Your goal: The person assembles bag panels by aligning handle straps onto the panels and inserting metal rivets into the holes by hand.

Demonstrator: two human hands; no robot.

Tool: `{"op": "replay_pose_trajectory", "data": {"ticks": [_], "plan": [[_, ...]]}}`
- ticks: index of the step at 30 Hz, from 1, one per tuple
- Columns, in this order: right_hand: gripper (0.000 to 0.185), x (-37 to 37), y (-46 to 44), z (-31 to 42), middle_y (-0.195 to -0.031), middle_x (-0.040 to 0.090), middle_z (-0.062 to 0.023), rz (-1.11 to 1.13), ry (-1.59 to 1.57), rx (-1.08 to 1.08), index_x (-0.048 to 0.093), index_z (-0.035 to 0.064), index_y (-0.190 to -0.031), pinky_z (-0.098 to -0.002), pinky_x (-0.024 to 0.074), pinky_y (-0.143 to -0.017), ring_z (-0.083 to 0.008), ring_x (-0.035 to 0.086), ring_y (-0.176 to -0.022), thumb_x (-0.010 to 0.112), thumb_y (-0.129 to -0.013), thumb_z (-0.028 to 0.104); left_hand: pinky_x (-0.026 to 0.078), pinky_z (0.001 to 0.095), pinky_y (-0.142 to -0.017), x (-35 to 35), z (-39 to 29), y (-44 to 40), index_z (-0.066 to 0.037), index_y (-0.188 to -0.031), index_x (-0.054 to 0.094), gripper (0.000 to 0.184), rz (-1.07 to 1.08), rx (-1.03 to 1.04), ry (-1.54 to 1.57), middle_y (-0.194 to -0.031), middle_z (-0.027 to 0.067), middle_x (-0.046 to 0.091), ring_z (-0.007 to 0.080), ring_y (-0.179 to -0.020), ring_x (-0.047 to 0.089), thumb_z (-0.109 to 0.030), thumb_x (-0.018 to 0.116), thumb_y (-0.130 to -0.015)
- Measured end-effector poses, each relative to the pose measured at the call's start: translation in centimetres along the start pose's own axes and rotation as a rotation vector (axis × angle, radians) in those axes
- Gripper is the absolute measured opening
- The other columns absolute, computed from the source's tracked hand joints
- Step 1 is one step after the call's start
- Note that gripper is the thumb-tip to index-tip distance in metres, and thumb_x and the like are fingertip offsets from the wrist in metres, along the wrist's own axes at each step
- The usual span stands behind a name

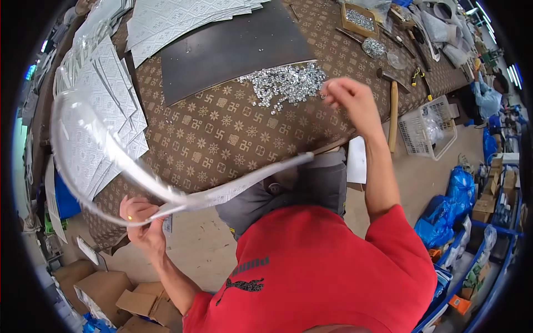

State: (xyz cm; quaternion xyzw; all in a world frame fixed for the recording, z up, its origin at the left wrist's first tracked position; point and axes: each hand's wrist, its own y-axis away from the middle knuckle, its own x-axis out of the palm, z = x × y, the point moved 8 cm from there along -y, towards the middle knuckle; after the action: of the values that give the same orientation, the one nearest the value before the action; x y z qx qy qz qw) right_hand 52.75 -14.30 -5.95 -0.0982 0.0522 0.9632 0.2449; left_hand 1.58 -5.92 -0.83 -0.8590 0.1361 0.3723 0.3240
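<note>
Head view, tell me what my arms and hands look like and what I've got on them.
Your arms come out of short, plain red sleeves, with the forearms uncovered. Both hands are ungloved. The left hand wears a gold-coloured ring; no ring is visible on the right hand. No watch shows on either wrist.

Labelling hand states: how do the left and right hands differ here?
Grip: the left hand grips the pale strip; the right hand is off it, beside the shiny bits. Whether it holds one is unclear.
Ring: the left hand shows what looks like a yellow ring; none is visible on the right hand.
Shared: both ungloved, fingers bent.
</note>
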Motion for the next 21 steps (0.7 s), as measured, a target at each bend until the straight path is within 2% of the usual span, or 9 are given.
{"op": "replay_pose_trajectory", "data": {"ticks": [2, 4, 6, 11, 14, 15, 18, 21], "plan": [[0.019, -3.1, -2.6, -1.8, -0.095, 0.074, -0.0063, -0.178, 0.458, -0.055, 0.073, -0.0011, -0.110, -0.0322, 0.0530, -0.077, -0.0171, 0.067, -0.082, 0.066, -0.096, 0.010, 0.037, 0.0561, -0.112, -0.5, -1.7, 0.0, -0.006, -0.093, 0.064, 0.024, -0.114, 0.099, 0.107, -0.086, 0.0068, 0.067, 0.0273, -0.097, 0.065, -0.012, 0.082, -0.077], [0.018, -2.9, -4.2, -2.2, -0.095, 0.072, -0.0073, -0.185, 0.548, -0.122, 0.073, -0.0008, -0.109, -0.0329, 0.0528, -0.078, -0.0187, 0.067, -0.083, 0.067, -0.095, 0.010, 0.037, 0.0581, -0.111, -0.5, -3.1, -0.3, -0.008, -0.087, 0.062, 0.021, -0.173, 0.153, 0.158, -0.083, 0.0062, 0.066, 0.0264, -0.095, 0.065, -0.014, 0.081, -0.078], [0.018, -2.2, -5.1, -1.7, -0.094, 0.070, -0.0092, -0.195, 0.725, -0.246, 0.073, -0.0001, -0.107, -0.0342, 0.0523, -0.080, -0.0220, 0.067, -0.085, 0.067, -0.095, 0.012, 0.037, 0.0587, -0.111, 0.6, -4.2, -0.7, -0.009, -0.084, 0.060, 0.018, -0.082, 0.168, 0.031, -0.085, 0.0069, 0.067, 0.0279, -0.095, 0.067, -0.014, 0.077, -0.081], [0.016, -1.4, -5.9, -1.8, -0.091, 0.066, -0.0114, -0.125, 0.786, -0.351, 0.070, 0.0006, -0.103, -0.0360, 0.0521, -0.082, -0.0257, 0.066, -0.087, 0.068, -0.095, 0.014, 0.037, 0.0583, -0.111, 1.1, -4.9, -0.3, -0.010, -0.081, 0.058, 0.017, -0.055, 0.145, -0.035, -0.086, 0.0059, 0.068, 0.0291, -0.093, 0.069, -0.012, 0.075, -0.082], [0.014, -1.1, -5.2, -0.9, -0.095, 0.068, -0.0121, -0.174, 0.884, -0.528, 0.066, -0.0011, -0.099, -0.0358, 0.0515, -0.080, -0.0245, 0.066, -0.086, 0.067, -0.095, 0.012, 0.038, 0.0578, -0.110, 1.0, -6.5, -0.5, -0.010, -0.082, 0.060, 0.014, -0.036, 0.202, -0.040, -0.087, 0.0055, 0.068, 0.0280, -0.093, 0.070, -0.012, 0.074, -0.082], [0.014, -1.3, -5.0, -0.5, -0.095, 0.068, -0.0121, -0.175, 0.883, -0.526, 0.066, -0.0011, -0.099, -0.0358, 0.0515, -0.080, -0.0245, 0.066, -0.086, 0.067, -0.095, 0.012, 0.038, 0.0575, -0.110, 1.2, -7.3, -0.8, -0.010, -0.083, 0.061, 0.013, -0.030, 0.233, -0.036, -0.087, 0.0053, 0.068, 0.0275, -0.093, 0.071, -0.012, 0.073, -0.082], [0.011, -3.3, -4.8, -0.7, -0.093, 0.069, -0.0111, -0.205, 0.597, -0.128, 0.063, -0.0018, -0.096, -0.0340, 0.0505, -0.076, -0.0202, 0.064, -0.082, 0.064, -0.095, 0.009, 0.039, 0.0569, -0.110, 2.8, -10.4, -2.0, -0.010, -0.085, 0.064, 0.010, 0.028, 0.332, -0.018, -0.088, 0.0036, 0.069, 0.0250, -0.095, 0.071, -0.012, 0.073, -0.081], [0.011, -3.7, -5.2, -1.3, -0.091, 0.070, -0.0078, -0.189, 0.601, -0.082, 0.066, -0.0010, -0.100, -0.0315, 0.0498, -0.074, -0.0161, 0.064, -0.080, 0.062, -0.097, 0.008, 0.039, 0.0562, -0.110, 4.8, -12.6, -3.1, -0.010, -0.086, 0.066, 0.010, 0.067, 0.411, -0.036, -0.088, 0.0018, 0.069, 0.0228, -0.096, 0.071, -0.013, 0.073, -0.080]]}}
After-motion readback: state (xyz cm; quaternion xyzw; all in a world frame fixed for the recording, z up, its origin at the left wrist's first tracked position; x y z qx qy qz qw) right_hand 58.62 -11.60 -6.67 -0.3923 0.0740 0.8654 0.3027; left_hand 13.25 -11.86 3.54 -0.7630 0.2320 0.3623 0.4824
